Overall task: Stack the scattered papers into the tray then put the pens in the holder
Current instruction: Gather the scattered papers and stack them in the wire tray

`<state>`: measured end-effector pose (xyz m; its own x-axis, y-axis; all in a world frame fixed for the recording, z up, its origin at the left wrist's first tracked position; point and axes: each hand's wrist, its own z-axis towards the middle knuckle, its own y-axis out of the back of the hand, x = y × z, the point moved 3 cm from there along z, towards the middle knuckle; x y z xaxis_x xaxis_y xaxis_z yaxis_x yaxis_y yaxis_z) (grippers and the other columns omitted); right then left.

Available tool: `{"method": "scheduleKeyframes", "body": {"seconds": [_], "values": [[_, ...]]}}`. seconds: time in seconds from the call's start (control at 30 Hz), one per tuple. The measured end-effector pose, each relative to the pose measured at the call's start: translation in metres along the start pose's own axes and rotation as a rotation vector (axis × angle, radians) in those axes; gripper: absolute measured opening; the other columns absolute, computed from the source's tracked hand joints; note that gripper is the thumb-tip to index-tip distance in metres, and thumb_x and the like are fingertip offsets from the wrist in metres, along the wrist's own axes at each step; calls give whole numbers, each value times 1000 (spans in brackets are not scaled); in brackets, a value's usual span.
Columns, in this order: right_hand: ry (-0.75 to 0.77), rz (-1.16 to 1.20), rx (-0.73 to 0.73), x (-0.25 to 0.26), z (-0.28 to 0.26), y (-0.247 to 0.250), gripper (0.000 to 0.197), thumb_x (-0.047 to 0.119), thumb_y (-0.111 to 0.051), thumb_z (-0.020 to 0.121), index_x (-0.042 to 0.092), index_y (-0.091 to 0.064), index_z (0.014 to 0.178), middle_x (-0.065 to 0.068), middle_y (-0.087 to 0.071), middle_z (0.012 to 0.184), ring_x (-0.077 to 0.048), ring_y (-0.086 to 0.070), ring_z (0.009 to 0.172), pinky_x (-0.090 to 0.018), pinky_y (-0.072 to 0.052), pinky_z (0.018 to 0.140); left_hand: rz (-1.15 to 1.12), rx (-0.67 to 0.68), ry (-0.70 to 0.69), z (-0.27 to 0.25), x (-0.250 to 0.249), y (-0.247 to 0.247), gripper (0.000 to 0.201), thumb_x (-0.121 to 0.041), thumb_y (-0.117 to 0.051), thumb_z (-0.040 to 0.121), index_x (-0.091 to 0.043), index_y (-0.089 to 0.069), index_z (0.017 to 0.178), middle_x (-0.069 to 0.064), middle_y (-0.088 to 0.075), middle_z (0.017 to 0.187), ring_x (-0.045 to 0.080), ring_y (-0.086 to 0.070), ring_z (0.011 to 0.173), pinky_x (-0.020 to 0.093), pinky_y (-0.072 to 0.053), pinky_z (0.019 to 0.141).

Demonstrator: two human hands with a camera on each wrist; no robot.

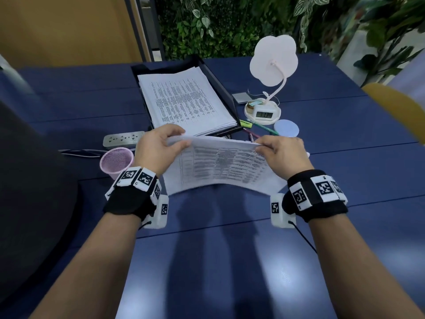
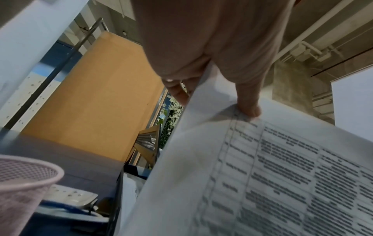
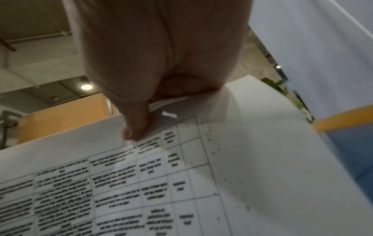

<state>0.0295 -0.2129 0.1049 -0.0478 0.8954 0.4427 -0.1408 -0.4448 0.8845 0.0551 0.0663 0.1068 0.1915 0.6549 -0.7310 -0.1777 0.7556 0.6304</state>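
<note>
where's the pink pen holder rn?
Head view: the pink mesh holder stands on the blue table, just left of the left hand, in front of the grey power strip.

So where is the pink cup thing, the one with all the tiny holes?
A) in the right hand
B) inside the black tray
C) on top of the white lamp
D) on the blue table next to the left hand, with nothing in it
D: the head view shows the pink mesh holder standing on the blue table just beside the left hand, with nothing in it.
</note>
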Motion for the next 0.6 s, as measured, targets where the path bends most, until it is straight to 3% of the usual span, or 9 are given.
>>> {"method": "scheduleKeyframes", "body": {"seconds": [0.07,0.13,0.23,0.3,0.4,0.47,0.6], "values": [[-35,163,27,-10,1,-2,14,27,-58,91,27,-70,98,3,-68,79,-20,-60,83,-35,-46,87,-62,-69,-25,-1,4,0,38,-34,-78,74,-27,-62,108,-12,-63,97,7,-59,93,23,-46,84],[-99,337,68,-22,2,-7,13,23,-60,90,25,-71,96,2,-69,81,-19,-61,80,-32,-47,80,-125,-113,-16,-2,10,0,47,-31,-78,74,-25,-56,115,-9,-61,101,11,-58,95,27,-48,85],[-206,559,128,-35,-5,-24,9,16,-61,91,18,-70,91,2,-65,80,-10,-57,71,-25,-45,76,-174,-171,27,-5,20,-3,55,-29,-78,74,-25,-50,121,-8,-58,106,13,-56,101,32,-47,89],[-307,643,188,-48,-15,-45,9,14,-62,90,18,-69,88,0,-66,82,-11,-57,72,-26,-46,78,-115,-170,31,-12,25,-10,53,-27,-77,76,-21,-51,122,-4,-57,113,15,-54,107,35,-46,95],[-458,668,286,-70,-36,-81,9,12,-63,89,18,-70,86,-6,-67,87,-18,-59,79,-32,-47,82,-32,-92,-2,-27,37,-25,41,-22,-74,79,-15,-58,117,2,-58,115,18,-55,108,39,-45,98],[-526,626,361,-80,-51,-98,8,12,-62,89,12,-69,93,-8,-68,91,-19,-60,83,-29,-46,79,34,-13,-57,-38,47,-37,31,-20,-72,81,-11,-63,109,4,-61,109,22,-56,104,43,-46,96],[-620,620,411,-90,-71,-111,14,10,-61,90,7,-68,102,-9,-68,100,-19,-60,89,-27,-42,81,91,190,41,-56,70,-55,25,-23,-67,86,-13,-63,109,2,-60,110,20,-56,105,32,-43,95]]}}
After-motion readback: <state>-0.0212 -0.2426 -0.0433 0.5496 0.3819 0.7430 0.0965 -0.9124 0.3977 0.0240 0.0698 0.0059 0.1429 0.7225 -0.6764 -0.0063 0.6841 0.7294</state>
